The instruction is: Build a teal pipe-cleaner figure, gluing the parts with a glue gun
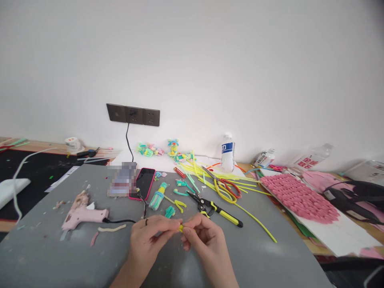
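My left hand (pixel 153 236) and my right hand (pixel 204 240) meet low over the grey table, thumbs and fingertips pinching a small piece of yellow pipe cleaner (pixel 181 228) between them. Most of that piece is covered by my fingers. Just beyond lie a teal pipe-cleaner bundle (pixel 170 212), a bent yellow pipe cleaner (pixel 180 205) and a striped pipe-cleaner body (pixel 157 197). Black and yellow pliers (pixel 223 215) rest past my right hand, near scissors (pixel 229 189) with red and yellow handles.
A pink glue gun (pixel 85 214) lies at left, its black cord running toward the wall socket (pixel 133 115). A phone (pixel 145 182), loose yellow pipe cleaners (pixel 222 174) and a bottle (pixel 228 152) are farther back. Pink fluffy rows (pixel 300 196) sit on white board at right.
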The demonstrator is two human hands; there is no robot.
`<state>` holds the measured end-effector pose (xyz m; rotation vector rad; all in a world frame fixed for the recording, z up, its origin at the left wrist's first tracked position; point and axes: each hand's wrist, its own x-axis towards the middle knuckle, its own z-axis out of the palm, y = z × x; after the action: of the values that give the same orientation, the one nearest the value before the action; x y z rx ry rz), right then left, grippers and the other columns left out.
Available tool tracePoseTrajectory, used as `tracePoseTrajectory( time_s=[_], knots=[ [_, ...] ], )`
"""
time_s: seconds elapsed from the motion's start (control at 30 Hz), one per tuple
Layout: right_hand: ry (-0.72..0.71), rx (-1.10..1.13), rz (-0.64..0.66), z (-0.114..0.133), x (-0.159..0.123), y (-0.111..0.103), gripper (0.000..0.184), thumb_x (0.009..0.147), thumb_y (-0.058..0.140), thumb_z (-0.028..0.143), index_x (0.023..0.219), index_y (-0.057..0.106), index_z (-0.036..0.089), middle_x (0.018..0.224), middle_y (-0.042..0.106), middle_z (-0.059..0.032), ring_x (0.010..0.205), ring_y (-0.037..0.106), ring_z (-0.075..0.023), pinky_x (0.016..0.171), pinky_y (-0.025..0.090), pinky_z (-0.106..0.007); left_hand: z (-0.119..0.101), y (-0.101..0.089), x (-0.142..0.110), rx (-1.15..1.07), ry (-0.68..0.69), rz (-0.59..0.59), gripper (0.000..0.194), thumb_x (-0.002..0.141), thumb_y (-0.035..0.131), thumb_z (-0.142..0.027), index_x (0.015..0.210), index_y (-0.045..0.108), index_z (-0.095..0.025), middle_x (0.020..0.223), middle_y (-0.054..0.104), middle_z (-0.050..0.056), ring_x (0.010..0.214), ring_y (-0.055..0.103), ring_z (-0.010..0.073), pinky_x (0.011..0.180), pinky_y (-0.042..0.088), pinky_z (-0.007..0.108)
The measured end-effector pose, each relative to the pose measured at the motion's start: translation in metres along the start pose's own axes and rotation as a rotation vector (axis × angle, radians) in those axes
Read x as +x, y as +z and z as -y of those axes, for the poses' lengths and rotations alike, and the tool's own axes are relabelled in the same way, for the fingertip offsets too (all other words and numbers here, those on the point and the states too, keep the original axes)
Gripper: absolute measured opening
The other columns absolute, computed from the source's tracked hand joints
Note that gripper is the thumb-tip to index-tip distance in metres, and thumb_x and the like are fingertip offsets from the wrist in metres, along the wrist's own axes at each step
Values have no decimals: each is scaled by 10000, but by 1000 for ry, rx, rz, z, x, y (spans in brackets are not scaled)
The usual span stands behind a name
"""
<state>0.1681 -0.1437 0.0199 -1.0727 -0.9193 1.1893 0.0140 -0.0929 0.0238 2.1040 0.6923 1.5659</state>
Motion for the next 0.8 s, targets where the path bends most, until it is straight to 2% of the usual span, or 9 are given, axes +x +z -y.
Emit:
tracePoseTrajectory(
  time_s=[0.23,0.33,0.47,0.6,0.8],
  knots=[
    [-56,-4,27,-1,-4,2,284,825,763,440,749,687,177,662,679,-37,539,629,-145,524,564,-254,-6,3,-3,1,-12,-107,127,947,643,-234,891,758,-236,794,824,10,636,770,137,592,610,168],
    [-92,19,-5,-3,-6,8,262,834,761,414,748,685,179,669,682,-32,540,638,-140,530,565,-247,-6,4,-6,-34,-19,-126,115,944,643,-208,926,753,-238,813,819,6,626,749,121,583,597,169],
    [-127,77,-76,-3,-6,16,268,811,787,401,711,669,182,661,675,-17,521,624,-122,513,549,-224,-5,8,-8,-40,-21,-142,106,923,659,-162,924,742,-228,822,808,4,682,743,126,663,602,196],
    [-94,89,-120,5,-2,15,296,780,805,441,726,680,179,621,682,-13,497,625,-119,511,542,-218,-4,11,-5,-22,-49,-128,117,901,668,-129,915,739,-221,812,799,11,722,751,146,680,604,209],
    [-47,-10,-63,9,5,2,353,755,801,499,721,666,175,587,678,-22,480,615,-136,489,532,-236,-2,5,3,64,-23,-23,97,906,663,-142,895,733,-208,764,767,13,702,723,144,679,583,206]
  ],
)
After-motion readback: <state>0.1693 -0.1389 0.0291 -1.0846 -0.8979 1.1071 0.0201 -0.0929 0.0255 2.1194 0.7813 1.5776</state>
